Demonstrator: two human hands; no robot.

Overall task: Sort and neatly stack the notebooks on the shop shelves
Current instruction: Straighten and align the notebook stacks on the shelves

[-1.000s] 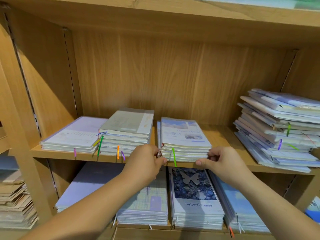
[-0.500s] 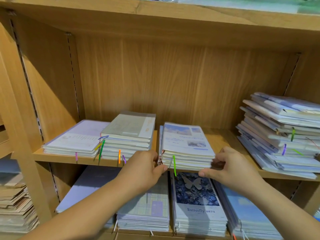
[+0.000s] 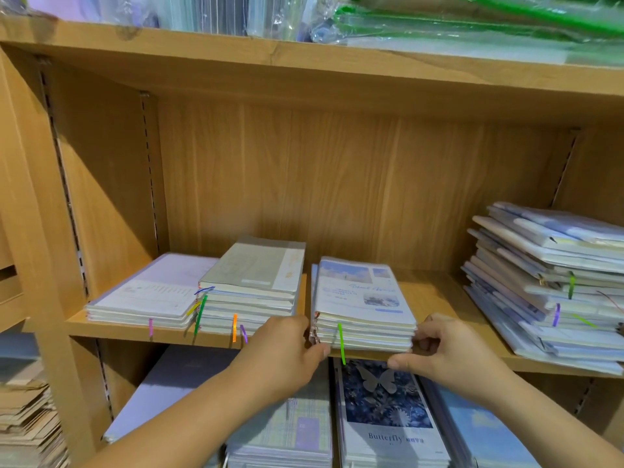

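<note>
**Squaring the centre stack.** Both hands are bracketing the centre stack (image 3: 363, 298) of notebooks, which is lying flat at the front lip of the middle shelf (image 3: 435, 292).

- **Left hand:** The left hand (image 3: 287, 349) is gripping the stack's left front corner, with fingers curling close against the edges and the thumb reaching under the front.
- **Right hand:** The right hand (image 3: 449, 352) is pinching the right front corner with bent fingers, its thumb stretching leftward below the stack.
- **Change:** The right hand is now sitting at the corner rather than on the front face, as it was a second ago. The stack itself is lying much where it was, its edges nearly flush, so squaring of this stack is probably nearing completion.
- **Neighbours:** Well to the right of the centre stack, a slumped pile (image 3: 547, 282) is fanning out unevenly and is likely awaiting attention. Just to the left, a grey-topped stack (image 3: 256, 282) is sitting fairly tidy.
</note>
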